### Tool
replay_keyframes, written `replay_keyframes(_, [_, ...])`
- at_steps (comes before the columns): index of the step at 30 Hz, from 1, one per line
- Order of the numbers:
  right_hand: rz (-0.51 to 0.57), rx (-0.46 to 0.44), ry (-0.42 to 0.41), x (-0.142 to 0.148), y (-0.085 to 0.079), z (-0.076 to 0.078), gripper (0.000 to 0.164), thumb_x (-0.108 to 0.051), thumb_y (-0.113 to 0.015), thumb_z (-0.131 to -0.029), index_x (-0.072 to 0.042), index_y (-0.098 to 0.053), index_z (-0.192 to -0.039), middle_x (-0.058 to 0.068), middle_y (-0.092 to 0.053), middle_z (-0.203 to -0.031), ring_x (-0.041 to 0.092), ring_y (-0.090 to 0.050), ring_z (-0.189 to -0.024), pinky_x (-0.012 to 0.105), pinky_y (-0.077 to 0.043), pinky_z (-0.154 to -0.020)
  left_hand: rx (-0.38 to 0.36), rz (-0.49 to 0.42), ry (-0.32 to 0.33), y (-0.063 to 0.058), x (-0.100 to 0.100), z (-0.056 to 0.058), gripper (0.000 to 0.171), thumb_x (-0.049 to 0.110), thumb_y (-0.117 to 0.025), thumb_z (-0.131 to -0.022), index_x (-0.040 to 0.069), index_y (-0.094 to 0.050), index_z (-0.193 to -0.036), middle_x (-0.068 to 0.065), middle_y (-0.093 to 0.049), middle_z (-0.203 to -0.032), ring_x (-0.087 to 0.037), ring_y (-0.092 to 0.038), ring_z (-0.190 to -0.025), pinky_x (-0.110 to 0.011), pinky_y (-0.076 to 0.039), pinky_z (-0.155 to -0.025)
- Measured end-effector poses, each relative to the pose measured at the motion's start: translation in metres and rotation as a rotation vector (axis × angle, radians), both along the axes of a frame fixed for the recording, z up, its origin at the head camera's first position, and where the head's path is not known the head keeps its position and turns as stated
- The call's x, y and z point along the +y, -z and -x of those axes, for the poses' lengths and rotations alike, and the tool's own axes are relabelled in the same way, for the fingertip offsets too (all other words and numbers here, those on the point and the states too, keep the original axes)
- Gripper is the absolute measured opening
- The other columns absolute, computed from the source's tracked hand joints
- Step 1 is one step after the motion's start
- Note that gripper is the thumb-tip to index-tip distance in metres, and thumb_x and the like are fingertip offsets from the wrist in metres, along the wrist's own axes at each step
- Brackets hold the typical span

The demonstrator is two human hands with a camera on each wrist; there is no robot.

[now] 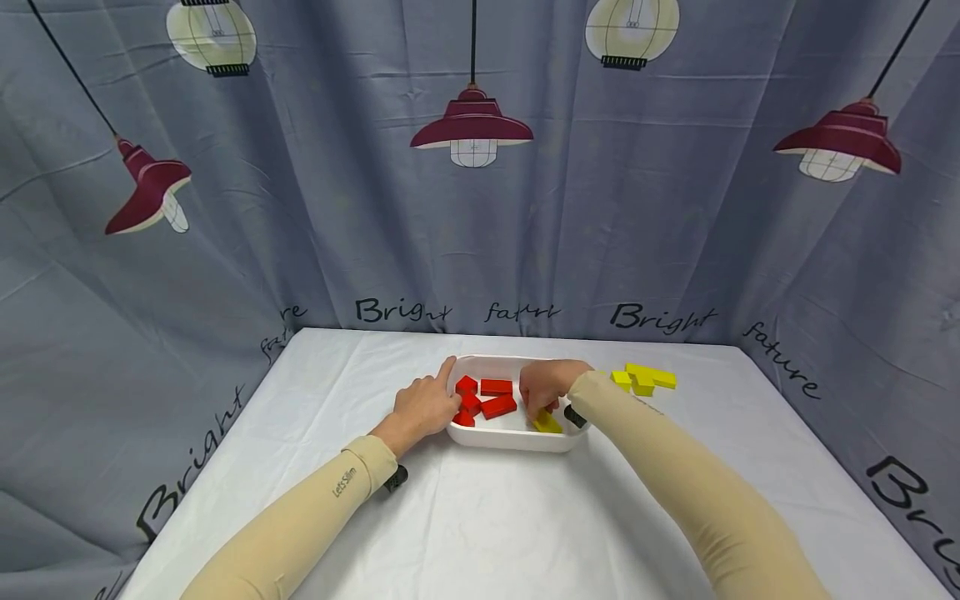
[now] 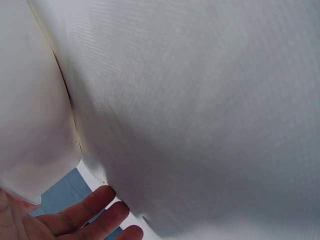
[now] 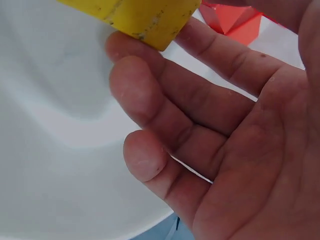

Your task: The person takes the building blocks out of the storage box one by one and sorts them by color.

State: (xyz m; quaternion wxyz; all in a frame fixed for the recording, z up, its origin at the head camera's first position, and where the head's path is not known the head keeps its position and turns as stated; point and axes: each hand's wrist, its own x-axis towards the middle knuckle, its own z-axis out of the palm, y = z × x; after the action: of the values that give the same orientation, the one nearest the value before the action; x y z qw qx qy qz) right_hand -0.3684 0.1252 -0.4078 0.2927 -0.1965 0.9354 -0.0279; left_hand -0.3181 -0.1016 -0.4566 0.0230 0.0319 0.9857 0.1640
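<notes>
Toward the back of the table stands a white plastic tray [image 1: 517,443]. My left hand [image 1: 426,406] holds its left end, the index finger stretched along the rim and the thumb at the edge. In the left wrist view the other fingers [image 2: 95,212] lie loose outside the tray. Inside, my right hand [image 1: 549,385] pinches a yellow block [image 1: 547,422] low over the tray's right half. The right wrist view shows this block [image 3: 145,20] at the fingertips, partly cut off by the frame. Several red blocks [image 1: 497,406] lie in the tray's left half.
Several more yellow blocks [image 1: 651,377] lie close together on the table, right of the tray and beyond the right forearm. White cloth [image 1: 480,525] covers the table. A grey-blue curtain [image 1: 480,233] with printed lamps hangs behind it.
</notes>
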Motion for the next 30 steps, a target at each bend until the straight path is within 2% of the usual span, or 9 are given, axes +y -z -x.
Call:
replay_keyframes(5, [0.002, 0.022, -0.005, 0.000, -0.005, 0.001, 0.009, -0.022, -0.079, -0.085, -0.019, -0.071, -0.086, 0.000, -0.065, -0.076, 0.018, -0.058, -0.071, 0.040, -0.052, -0.084, 0.006, -0.003, 0.005, 0.000, 0.000, 0.002, 0.073, 0.036, -0.049, -0.094, 0.026, -0.022, -0.161, -0.015, -0.064, -0.127, -0.031, -0.062, -0.104, -0.053, -0.053, -0.086])
replay_keyframes(12, [0.021, 0.058, -0.051, 0.005, -0.014, 0.002, 0.005, -0.023, -0.077, -0.086, -0.022, -0.072, -0.087, -0.001, -0.068, -0.080, 0.019, -0.063, -0.076, 0.034, -0.052, -0.076, 0.003, -0.009, 0.004, 0.002, 0.000, 0.003, 0.073, 0.037, -0.049, -0.094, 0.026, -0.021, -0.161, -0.015, -0.064, -0.126, -0.030, -0.062, -0.102, -0.052, -0.053, -0.085])
replay_keyframes(23, [0.048, 0.119, -0.123, 0.019, -0.036, -0.002, 0.004, -0.021, -0.070, -0.085, -0.023, -0.071, -0.089, -0.005, -0.068, -0.082, 0.016, -0.060, -0.082, 0.033, -0.048, -0.076, 0.004, -0.008, 0.016, 0.000, -0.002, 0.003, 0.074, 0.037, -0.049, -0.094, 0.025, -0.021, -0.161, -0.016, -0.064, -0.127, -0.030, -0.062, -0.102, -0.051, -0.054, -0.083])
replay_keyframes(30, [0.068, 0.143, -0.104, 0.032, -0.040, -0.004, 0.005, -0.021, -0.070, -0.086, -0.022, -0.069, -0.090, -0.001, -0.065, -0.086, 0.017, -0.059, -0.078, 0.032, -0.048, -0.073, -0.011, -0.006, 0.012, 0.001, -0.001, 0.003, 0.074, 0.036, -0.049, -0.093, 0.025, -0.021, -0.160, -0.015, -0.064, -0.126, -0.030, -0.062, -0.101, -0.051, -0.054, -0.083])
